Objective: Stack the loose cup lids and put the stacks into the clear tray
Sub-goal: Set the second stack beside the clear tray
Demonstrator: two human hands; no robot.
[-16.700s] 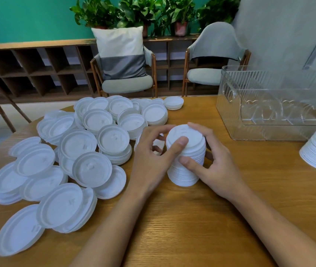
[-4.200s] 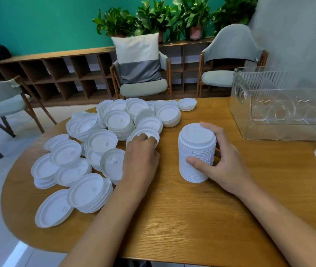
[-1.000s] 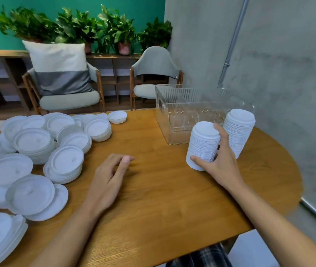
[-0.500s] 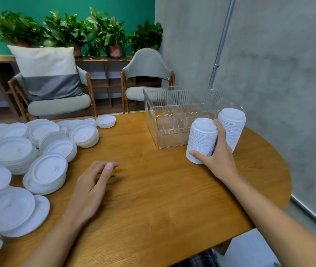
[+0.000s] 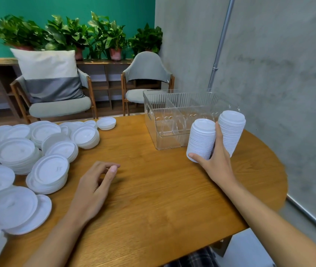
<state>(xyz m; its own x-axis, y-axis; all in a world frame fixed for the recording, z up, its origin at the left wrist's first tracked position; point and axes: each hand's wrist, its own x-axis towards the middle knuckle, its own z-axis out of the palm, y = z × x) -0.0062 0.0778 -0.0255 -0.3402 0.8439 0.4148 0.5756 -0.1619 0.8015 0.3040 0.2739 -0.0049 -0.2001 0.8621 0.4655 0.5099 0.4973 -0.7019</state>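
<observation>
1. The left hand [image 5: 95,186] rests on the wooden table [image 5: 163,205] at about 7 o'clock, with its fingers loosely curled and holding nothing.
2. Many loose lids [image 5: 50,171] lie in low piles at 9 o'clock.
3. At 2 o'clock the right hand [image 5: 216,165] grips a tall lid stack [image 5: 201,138], thumb low on its front and fingers behind. The stack is a little tilted.
4. A second stack [image 5: 232,132] stands just beside it, toward 3 o'clock.
5. The clear tray [image 5: 151,117] stands behind both stacks, at 1 o'clock.

Teal wall [image 5: 66,8], grey armchairs [image 5: 147,78], potted plants [image 5: 103,35].
</observation>
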